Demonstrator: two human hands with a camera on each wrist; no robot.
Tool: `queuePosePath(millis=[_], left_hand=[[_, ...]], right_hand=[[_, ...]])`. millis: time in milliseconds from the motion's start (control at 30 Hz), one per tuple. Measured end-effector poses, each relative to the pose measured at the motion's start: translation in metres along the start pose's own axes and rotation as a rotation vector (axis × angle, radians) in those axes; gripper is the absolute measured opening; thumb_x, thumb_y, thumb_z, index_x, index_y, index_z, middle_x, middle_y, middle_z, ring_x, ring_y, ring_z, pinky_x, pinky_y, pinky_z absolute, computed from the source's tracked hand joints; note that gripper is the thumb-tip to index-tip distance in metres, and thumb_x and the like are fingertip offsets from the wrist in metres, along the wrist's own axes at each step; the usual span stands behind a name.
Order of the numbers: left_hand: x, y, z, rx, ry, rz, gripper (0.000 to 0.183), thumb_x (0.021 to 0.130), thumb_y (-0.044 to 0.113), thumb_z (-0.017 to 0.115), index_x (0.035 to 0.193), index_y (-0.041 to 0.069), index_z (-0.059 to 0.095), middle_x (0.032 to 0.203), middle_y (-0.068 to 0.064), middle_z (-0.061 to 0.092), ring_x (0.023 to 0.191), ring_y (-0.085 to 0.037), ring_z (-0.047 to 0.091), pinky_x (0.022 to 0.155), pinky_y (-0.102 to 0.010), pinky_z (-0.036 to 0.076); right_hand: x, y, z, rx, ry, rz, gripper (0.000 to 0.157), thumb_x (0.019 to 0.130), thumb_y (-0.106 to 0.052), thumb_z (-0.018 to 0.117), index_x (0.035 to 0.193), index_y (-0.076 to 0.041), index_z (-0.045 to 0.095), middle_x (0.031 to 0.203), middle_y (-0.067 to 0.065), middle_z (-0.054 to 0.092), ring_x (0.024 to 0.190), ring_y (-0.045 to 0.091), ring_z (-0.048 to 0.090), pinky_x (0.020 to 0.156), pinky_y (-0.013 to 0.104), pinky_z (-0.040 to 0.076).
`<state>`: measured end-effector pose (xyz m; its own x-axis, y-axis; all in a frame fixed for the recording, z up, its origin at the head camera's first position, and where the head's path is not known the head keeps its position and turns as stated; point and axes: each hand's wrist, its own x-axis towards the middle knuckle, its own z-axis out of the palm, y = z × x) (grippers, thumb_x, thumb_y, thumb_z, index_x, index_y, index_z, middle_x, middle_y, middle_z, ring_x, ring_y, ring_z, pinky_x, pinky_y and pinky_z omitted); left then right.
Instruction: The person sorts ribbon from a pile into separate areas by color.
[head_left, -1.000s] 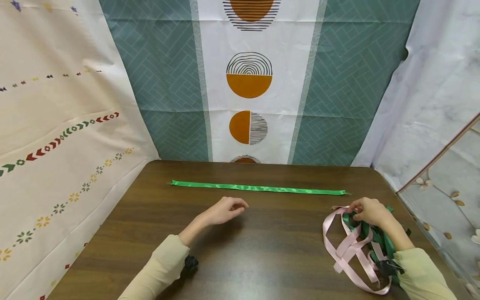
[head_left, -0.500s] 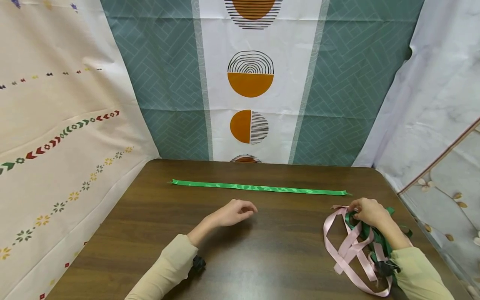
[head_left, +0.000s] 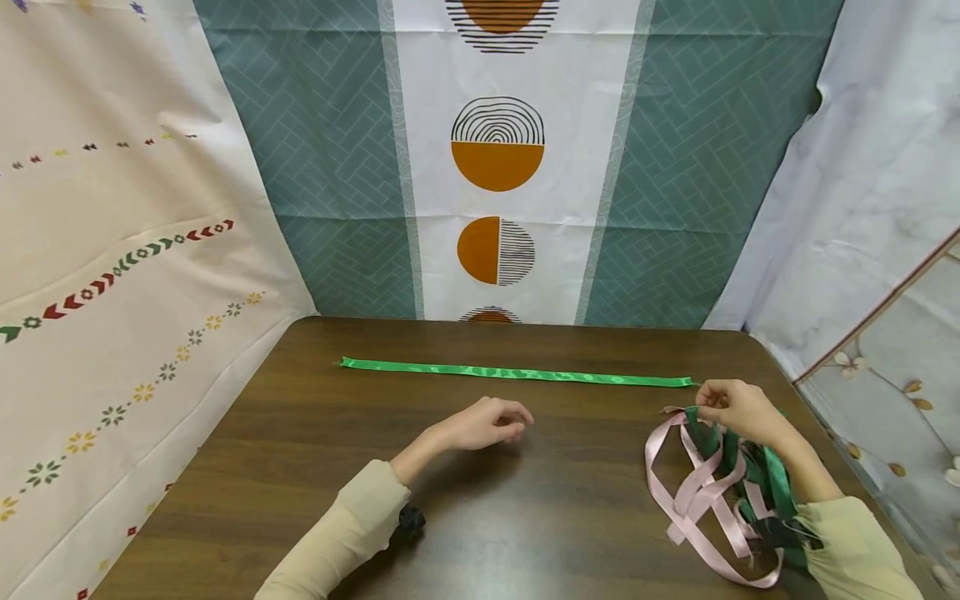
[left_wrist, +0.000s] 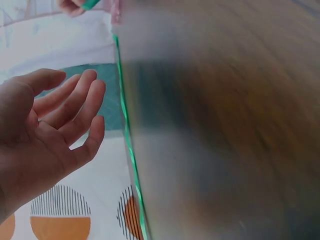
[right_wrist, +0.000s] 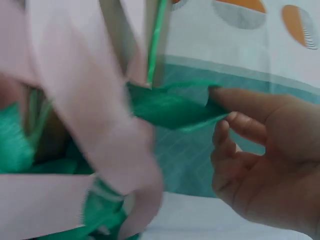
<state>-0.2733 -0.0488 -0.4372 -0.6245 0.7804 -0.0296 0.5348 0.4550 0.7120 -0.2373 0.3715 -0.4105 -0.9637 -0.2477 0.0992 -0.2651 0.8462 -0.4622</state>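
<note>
A person's right hand [head_left: 742,412] pinches dark green satin ribbon [right_wrist: 175,107] at the right of a dark wood-grain tabletop [head_left: 562,500], the grip closed on it between thumb and forefinger. From the fingertips the ribbon runs down into a loose heap, where it is tangled with pink satin ribbon [head_left: 697,490]. The pink lies in wide loops and crossing bands on the heap's left side; much of the green sits to the right, partly hidden beneath the right forearm.

The left hand [head_left: 483,423] hovers over the middle of the tabletop, well apart from the heap, its grip spread, with fingers gently bent and the palm showing in the left wrist view. Beyond it, a bright green satin ribbon [head_left: 517,374] lies flat and nearly straight along the far part of the tabletop, its frayed right end just beside the right hand.

Pale yellow sleeves [head_left: 337,529] cover both forearms, and a black wrist camera [head_left: 410,518] shows below the left cuff. Behind the tabletop hangs a teal-and-white cloth [head_left: 322,167] printed with orange and black-lined circles, flanked by a cream patterned cloth [head_left: 112,192] at left and a white marbled cloth [head_left: 885,125] at right.
</note>
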Motion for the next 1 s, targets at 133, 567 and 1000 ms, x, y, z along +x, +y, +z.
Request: queuePosePath(millis=[133, 567, 1000], left_hand=[[0.007, 0.008, 0.001, -0.023, -0.023, 0.02, 0.028, 0.101, 0.015, 0.051, 0.123, 0.003, 0.061, 0.106, -0.012, 0.07, 0.086, -0.014, 0.065, 0.075, -0.019, 0.049], [0.035, 0.043, 0.009, -0.11, -0.001, 0.129, 0.03, 0.101, 0.022, 0.051, 0.128, 0.011, 0.057, 0.11, -0.012, 0.069, 0.097, -0.028, 0.066, 0.078, -0.018, 0.05], [0.054, 0.087, 0.024, -0.233, 0.002, 0.145, 0.051, 0.103, 0.035, 0.042, 0.151, 0.021, 0.029, 0.137, -0.004, 0.053, 0.125, -0.007, 0.051, 0.101, -0.023, 0.043]], right_hand=[[-0.002, -0.014, -0.006, 0.101, 0.015, -0.016, 0.009, 0.093, -0.015, 0.063, 0.087, -0.01, 0.057, 0.076, 0.001, 0.059, 0.059, 0.004, 0.048, 0.051, 0.024, 0.039], [-0.001, -0.059, -0.019, 0.431, 0.002, -0.178, 0.01, 0.097, -0.005, 0.055, 0.09, -0.004, 0.048, 0.07, -0.005, 0.05, 0.054, 0.008, 0.044, 0.045, 0.027, 0.035], [0.006, -0.1, -0.013, 0.675, -0.261, -0.295, 0.013, 0.091, -0.001, 0.062, 0.102, 0.0, 0.054, 0.085, -0.006, 0.061, 0.074, 0.006, 0.058, 0.06, 0.028, 0.05]])
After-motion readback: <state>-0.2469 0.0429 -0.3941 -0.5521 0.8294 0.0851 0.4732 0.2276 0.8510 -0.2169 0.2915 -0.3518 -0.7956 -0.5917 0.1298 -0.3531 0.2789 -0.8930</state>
